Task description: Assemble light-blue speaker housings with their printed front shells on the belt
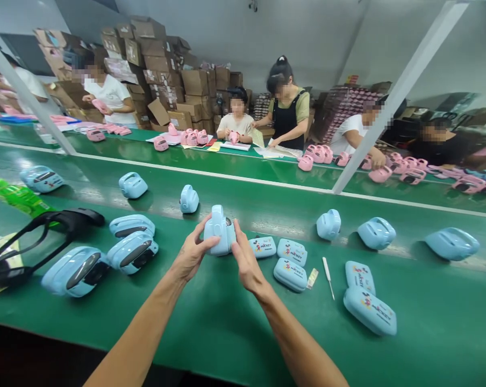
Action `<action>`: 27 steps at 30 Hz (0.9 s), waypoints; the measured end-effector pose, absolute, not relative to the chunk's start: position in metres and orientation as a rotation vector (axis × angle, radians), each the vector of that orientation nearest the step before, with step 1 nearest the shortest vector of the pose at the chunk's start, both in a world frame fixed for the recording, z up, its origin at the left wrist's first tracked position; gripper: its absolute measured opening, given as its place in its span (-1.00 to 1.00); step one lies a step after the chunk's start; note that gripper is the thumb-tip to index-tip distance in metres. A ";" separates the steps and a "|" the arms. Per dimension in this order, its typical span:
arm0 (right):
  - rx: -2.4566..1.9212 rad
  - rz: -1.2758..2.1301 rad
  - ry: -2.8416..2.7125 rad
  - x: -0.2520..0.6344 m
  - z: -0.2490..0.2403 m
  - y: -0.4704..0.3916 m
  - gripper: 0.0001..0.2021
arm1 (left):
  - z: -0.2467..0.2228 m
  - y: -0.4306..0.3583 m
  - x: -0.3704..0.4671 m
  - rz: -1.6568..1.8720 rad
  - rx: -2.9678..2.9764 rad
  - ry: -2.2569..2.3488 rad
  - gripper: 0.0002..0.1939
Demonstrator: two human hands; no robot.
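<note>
Green worktop (227,333), blue handled cases (76,271), printed blue pouches (370,310), white-handled screwdriver (328,277), green bottle (21,198), black strap (45,236)

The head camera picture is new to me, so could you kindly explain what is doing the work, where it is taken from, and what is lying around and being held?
There is no robot: these are a person's bare hands, seen by one camera worn on the head, looking forward and down. The left hand grips a light blue casing with a looped handle, and the right hand is against its other side. On the green work surface lie more blue casings, printed blue cases, a thin white-handled tool and, to the left, a green bottle beside a black strapped item. Beyond, other people work near pink casings.
</note>
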State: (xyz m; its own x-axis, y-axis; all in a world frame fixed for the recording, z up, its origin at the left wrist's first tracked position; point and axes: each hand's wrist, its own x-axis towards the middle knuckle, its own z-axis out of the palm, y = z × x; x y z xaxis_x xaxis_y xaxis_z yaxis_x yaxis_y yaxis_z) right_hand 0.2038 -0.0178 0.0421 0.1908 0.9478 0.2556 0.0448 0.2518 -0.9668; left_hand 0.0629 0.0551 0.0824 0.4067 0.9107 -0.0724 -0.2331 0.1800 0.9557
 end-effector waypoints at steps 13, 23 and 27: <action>-1.386 0.732 -1.862 0.180 0.049 -0.027 -0.44 | 0.040 0.004 0.006 1.138 0.859 0.993 -0.18; -1.166 1.105 -1.742 0.175 0.028 -0.019 -0.39 | 0.039 0.001 0.003 1.146 0.173 0.895 -0.58; -1.259 1.051 -1.737 0.172 0.027 -0.021 -0.39 | 0.034 -0.004 0.003 1.173 0.158 0.911 -0.61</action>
State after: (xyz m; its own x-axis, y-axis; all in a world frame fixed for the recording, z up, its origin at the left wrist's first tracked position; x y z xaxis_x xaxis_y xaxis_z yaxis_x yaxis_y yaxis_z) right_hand 0.1722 -0.0209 0.0271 -0.2491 0.9637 0.0964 0.3619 0.1849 -0.9137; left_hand 0.0026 -0.0041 0.0339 0.0876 0.8424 -0.5316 -0.7235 0.4207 0.5474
